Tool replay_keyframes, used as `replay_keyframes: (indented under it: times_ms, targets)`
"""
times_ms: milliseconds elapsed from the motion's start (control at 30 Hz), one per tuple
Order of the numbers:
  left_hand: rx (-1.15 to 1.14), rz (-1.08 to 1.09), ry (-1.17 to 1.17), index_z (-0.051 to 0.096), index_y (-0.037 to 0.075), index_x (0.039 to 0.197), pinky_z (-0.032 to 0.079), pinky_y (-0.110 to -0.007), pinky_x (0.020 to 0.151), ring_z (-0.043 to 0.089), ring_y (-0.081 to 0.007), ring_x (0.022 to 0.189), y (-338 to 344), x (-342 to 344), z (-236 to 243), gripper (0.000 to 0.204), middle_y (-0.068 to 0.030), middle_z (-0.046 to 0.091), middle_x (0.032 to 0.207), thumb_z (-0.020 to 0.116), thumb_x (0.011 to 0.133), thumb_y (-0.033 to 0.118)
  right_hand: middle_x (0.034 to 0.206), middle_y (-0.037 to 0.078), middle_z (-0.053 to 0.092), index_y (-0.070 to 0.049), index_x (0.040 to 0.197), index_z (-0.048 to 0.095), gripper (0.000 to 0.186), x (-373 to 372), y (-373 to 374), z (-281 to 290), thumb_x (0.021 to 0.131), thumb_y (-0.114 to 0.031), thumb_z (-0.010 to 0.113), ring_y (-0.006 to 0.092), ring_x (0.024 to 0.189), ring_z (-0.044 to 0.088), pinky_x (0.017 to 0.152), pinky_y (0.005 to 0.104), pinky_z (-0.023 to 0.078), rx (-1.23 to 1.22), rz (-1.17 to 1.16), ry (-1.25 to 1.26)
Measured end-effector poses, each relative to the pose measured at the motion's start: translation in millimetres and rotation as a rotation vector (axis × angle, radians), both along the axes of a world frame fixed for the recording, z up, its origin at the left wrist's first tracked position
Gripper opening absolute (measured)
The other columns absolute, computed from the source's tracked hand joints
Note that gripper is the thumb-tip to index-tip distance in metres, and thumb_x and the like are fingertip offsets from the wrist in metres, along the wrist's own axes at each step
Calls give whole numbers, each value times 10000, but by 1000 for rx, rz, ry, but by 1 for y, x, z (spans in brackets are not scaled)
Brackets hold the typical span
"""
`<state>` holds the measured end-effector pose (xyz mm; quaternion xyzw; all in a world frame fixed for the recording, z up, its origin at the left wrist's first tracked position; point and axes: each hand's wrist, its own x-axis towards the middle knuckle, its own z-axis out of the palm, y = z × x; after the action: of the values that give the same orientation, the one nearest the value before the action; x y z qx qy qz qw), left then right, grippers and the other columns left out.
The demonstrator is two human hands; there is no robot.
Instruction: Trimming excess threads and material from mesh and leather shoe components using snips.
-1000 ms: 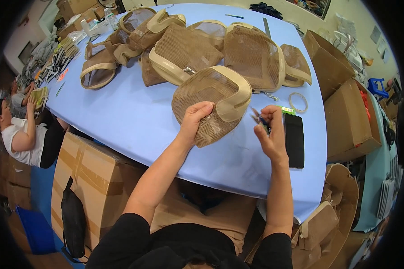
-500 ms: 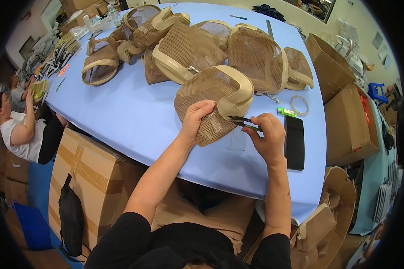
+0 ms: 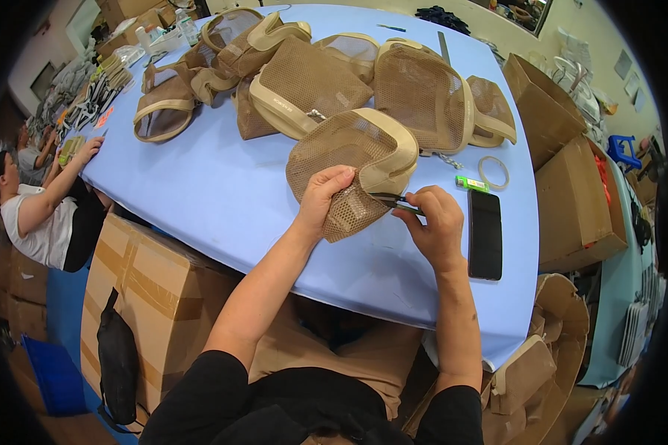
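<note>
My left hand (image 3: 326, 194) is closed on the near edge of a brown mesh bag (image 3: 328, 148), thumb on top. The bag has a tan fabric band round its opening and is held up over the table's front half. In my right hand (image 3: 436, 219) is a pair of black thread snips (image 3: 398, 205), gripped between thumb and fingers. The blades point left and their tips meet the bag beside its tan band. Whether they have a thread between them is too small to tell.
More brown mesh bags (image 3: 315, 78) lie across the blue table (image 3: 200, 200). At right are a black phone (image 3: 485, 236), a green-wrapped small item (image 3: 471, 183) and a tape ring (image 3: 494, 172). Cardboard boxes (image 3: 145, 289) flank the table. Another person (image 3: 41, 215) sits at left.
My right hand has moved slightly left, bringing the snips further in against the bag. My left hand stays about where it was. The other person's arm has reached out to the table edge.
</note>
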<state>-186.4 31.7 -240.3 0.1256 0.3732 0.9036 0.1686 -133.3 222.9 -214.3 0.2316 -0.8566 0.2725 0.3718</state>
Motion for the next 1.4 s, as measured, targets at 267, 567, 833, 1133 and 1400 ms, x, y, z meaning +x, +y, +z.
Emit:
replay_keyframes:
  times_ms: [267, 567, 833, 1133, 1400]
  targets:
    - [-26, 0, 18, 601, -26, 912, 481, -231, 664, 586, -121, 734, -2, 0, 2, 190, -78, 625, 844, 500, 858, 126, 648, 2, 471, -59, 814, 520, 275, 7, -1, -1, 674, -158, 735, 105, 570, 448, 512, 236, 355, -457, 78, -225]
    - [-35, -33, 1, 601, -24, 904, 483, -234, 656, 588, -124, 724, 1, -1, -2, 180, -79, 623, 837, 508, 853, 122, 642, -27, 448, -34, 825, 485, 241, -3, -13, -14, 744, -145, 683, 50, 530, 350, 466, 192, 319, -592, 8, -441]
    - [-60, -26, 18, 605, -16, 900, 476, -227, 660, 580, -114, 731, -3, 2, 0, 174, -68, 623, 836, 517, 850, 125, 548, -50, 369, -74, 744, 454, 125, -5, 16, -4, 814, -82, 557, 23, 427, 278, 392, 178, 202, -1270, 496, -593]
    - [-156, 413, 216, 612, -15, 904, 461, -243, 686, 575, -126, 750, -74, 49, 12, 185, -60, 622, 830, 530, 844, 140, 959, 141, 613, -17, 1040, 556, 220, -3, -9, -24, 838, -98, 529, 259, 868, 584, 795, 298, 443, -300, 241, -404]
    - [49, 725, 220, 577, 0, 963, 481, -278, 725, 586, -156, 802, -150, 78, 33, 225, -77, 615, 907, 473, 892, 186, 1131, 89, 563, -73, 1161, 510, 311, 73, -57, -22, 863, -24, 436, 202, 1078, 513, 1056, 390, 192, -73, 753, -899]
